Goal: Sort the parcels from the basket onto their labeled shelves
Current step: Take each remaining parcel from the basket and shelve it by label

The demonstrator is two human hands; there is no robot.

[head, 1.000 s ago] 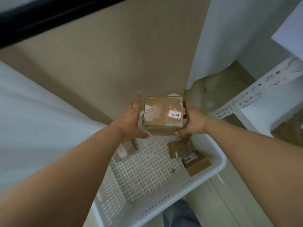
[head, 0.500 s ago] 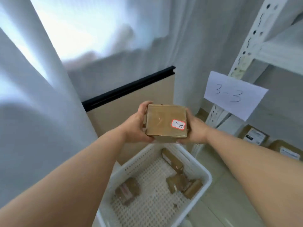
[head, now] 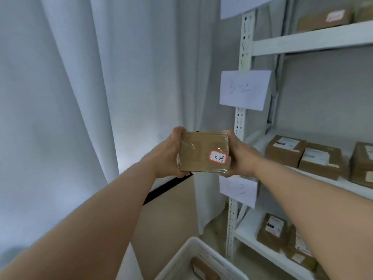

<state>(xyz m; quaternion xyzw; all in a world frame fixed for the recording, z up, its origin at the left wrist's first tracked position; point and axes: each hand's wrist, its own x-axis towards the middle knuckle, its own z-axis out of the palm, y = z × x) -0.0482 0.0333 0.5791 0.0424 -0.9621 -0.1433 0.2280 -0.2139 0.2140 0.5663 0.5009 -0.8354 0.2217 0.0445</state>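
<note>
I hold a brown cardboard parcel (head: 201, 151) wrapped in clear tape at chest height, in front of the shelf's left upright. Its red-edged sticker (head: 218, 158) reads 3-1-9. My left hand (head: 171, 153) grips its left side and my right hand (head: 240, 153) grips its right side. The white perforated basket (head: 187, 257) stands low at the bottom edge, with a parcel (head: 203, 269) partly visible inside. Paper shelf labels hang on the upright: 3-2 (head: 244, 89) above the parcel, 3-3 (head: 239, 189) just below my right hand.
A white metal shelf unit (head: 310, 42) fills the right side, with several brown parcels (head: 284, 150) on its middle, upper and lower levels. White curtains (head: 80, 98) hang on the left. A beige board with a black edge (head: 167, 186) leans behind the basket.
Both hands raised the parcel out of the basket and up to shelf height. The view tilted up from the basket to the shelf labels.
</note>
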